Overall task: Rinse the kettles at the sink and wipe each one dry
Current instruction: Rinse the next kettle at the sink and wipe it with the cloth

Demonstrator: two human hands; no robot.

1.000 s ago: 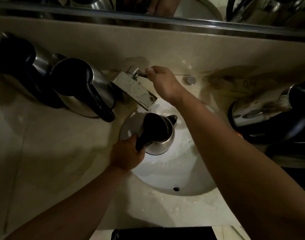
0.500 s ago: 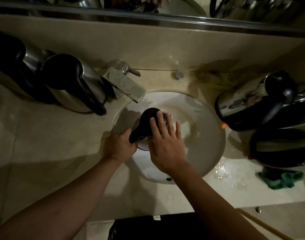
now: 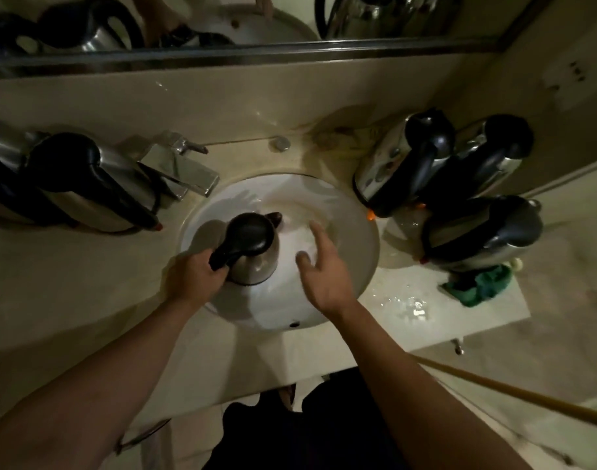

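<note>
A steel kettle [image 3: 256,256] with a black lid and handle stands upright over the white sink [image 3: 354,239]. My left hand [image 3: 195,276] grips its black handle at the sink's left edge. My right hand [image 3: 324,269] hovers open just right of the kettle, fingers spread, touching nothing. The chrome tap [image 3: 185,171] reaches over the sink's back left rim, and no water runs from it. A green cloth [image 3: 480,286] lies crumpled on the counter to the right.
Two more kettles [image 3: 87,184] stand on the counter left of the tap. Three kettles [image 3: 443,167] crowd the right side, one of them beside the cloth. A water puddle [image 3: 405,303] shines on the counter right of the sink. A mirror runs along the back wall.
My right hand left the tap handle, came down onto the kettle lid, then lifted off to the right. My left hand has kept hold of the kettle handle.
</note>
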